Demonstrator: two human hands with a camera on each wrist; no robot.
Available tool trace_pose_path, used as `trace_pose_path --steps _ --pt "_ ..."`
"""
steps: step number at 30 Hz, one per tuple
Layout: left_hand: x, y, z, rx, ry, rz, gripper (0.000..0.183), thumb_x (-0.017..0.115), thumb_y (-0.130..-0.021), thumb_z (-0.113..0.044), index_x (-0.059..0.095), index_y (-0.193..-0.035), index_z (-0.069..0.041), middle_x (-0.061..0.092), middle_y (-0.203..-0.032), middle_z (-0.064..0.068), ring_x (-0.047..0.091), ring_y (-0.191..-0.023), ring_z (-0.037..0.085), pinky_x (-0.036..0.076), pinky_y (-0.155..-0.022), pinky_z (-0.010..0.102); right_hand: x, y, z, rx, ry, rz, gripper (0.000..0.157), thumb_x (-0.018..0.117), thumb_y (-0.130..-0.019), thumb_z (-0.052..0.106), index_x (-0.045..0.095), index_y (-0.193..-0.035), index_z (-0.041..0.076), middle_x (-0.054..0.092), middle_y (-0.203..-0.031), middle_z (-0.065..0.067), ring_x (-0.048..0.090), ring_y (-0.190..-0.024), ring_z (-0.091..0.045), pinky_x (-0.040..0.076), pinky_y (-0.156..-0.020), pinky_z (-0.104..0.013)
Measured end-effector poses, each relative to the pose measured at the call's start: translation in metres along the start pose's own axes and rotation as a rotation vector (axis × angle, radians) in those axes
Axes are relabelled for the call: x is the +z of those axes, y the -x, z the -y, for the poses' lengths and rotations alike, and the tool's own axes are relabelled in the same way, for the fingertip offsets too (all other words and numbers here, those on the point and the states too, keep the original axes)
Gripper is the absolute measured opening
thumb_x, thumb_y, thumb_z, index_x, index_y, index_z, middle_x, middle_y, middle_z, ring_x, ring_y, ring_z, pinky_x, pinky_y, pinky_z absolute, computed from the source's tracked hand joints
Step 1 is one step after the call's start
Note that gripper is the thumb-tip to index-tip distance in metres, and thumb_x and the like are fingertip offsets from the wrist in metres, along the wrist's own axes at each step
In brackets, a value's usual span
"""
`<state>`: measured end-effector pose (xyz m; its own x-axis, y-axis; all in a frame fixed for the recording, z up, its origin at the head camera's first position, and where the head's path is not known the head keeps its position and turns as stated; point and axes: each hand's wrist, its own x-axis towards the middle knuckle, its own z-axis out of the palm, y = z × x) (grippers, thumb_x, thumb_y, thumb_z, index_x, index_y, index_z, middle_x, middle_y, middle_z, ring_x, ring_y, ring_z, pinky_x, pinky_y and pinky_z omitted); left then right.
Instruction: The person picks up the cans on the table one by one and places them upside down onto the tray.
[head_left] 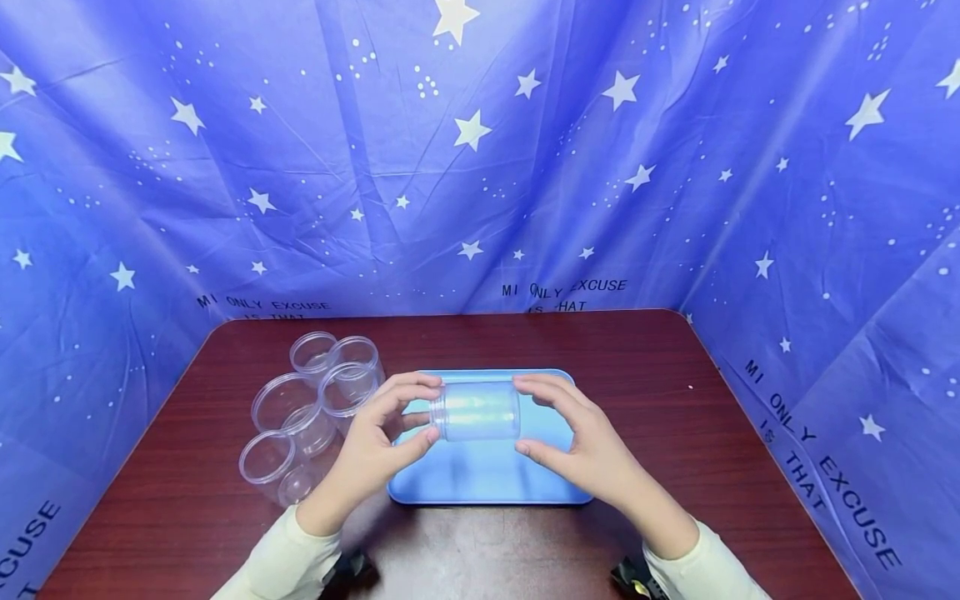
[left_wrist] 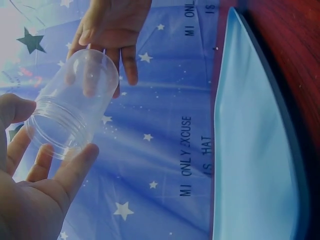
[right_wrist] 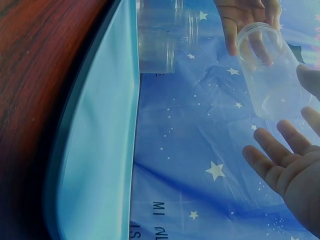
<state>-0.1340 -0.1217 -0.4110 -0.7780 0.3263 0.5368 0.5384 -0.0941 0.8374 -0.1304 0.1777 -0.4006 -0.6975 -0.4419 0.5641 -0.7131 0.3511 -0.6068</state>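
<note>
A clear plastic jar (head_left: 480, 412) lies sideways in the air over the blue tray, its threaded open mouth toward the left. My left hand (head_left: 378, 437) holds it by the mouth, thumb on the near side and fingers on the far side; the left wrist view shows the threaded rim of the jar (left_wrist: 57, 125) between them. My right hand (head_left: 573, 429) is at the jar's base with fingers spread and fairly straight, fingertips right at the base edge. In the right wrist view, the right hand's fingers (right_wrist: 280, 150) stand apart beside the jar (right_wrist: 272, 75).
The light-blue tray (head_left: 491, 483) lies on the dark red wooden table (head_left: 637, 358). Several clear jars (head_left: 281, 400) without lids stand close together at the left of the tray. A blue star-patterned cloth (head_left: 480, 183) hangs behind and along both sides.
</note>
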Motion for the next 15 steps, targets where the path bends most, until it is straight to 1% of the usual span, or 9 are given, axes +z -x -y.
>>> trace_pose_path --steps 5,8,11,15 --pt "0.0024 0.0015 0.0015 0.003 0.035 0.001 0.043 0.072 -0.085 0.016 0.064 -0.124 0.001 0.054 -0.137 0.020 0.058 -0.130 0.027 0.059 -0.094 0.041 0.0017 -0.0002 -0.0005 -0.005 -0.026 -0.012 0.066 0.086 -0.084 0.012 0.057 -0.143 0.014 0.057 -0.144 -0.001 0.058 -0.127 -0.016 0.051 -0.102 -0.034" --pt "0.0039 0.0022 0.0023 0.003 0.053 0.002 0.043 0.071 -0.085 0.016 0.063 -0.125 0.002 0.054 -0.138 0.021 0.058 -0.130 0.027 0.059 -0.094 0.042 0.0020 -0.0006 -0.0003 -0.012 -0.054 -0.021 0.065 0.085 -0.083 0.009 0.057 -0.142 0.012 0.057 -0.143 -0.002 0.059 -0.125 -0.016 0.053 -0.100 -0.032" --pt "0.0053 0.0021 0.0029 0.007 0.072 0.005 0.043 0.070 -0.085 0.017 0.062 -0.125 0.003 0.053 -0.138 0.023 0.058 -0.131 0.028 0.059 -0.094 0.043 0.0018 -0.0013 0.0004 -0.031 -0.094 -0.031 0.065 0.085 -0.082 0.005 0.058 -0.141 0.010 0.058 -0.142 -0.008 0.060 -0.123 -0.018 0.054 -0.098 -0.031" --pt "0.0068 0.0016 0.0027 0.011 0.099 0.007 0.043 0.070 -0.085 0.018 0.061 -0.125 0.004 0.052 -0.138 0.024 0.058 -0.131 0.029 0.059 -0.094 0.044 0.0010 -0.0028 0.0010 -0.049 -0.148 -0.044 0.066 0.085 -0.080 -0.001 0.058 -0.140 0.009 0.058 -0.139 -0.016 0.060 -0.123 -0.020 0.056 -0.095 -0.033"
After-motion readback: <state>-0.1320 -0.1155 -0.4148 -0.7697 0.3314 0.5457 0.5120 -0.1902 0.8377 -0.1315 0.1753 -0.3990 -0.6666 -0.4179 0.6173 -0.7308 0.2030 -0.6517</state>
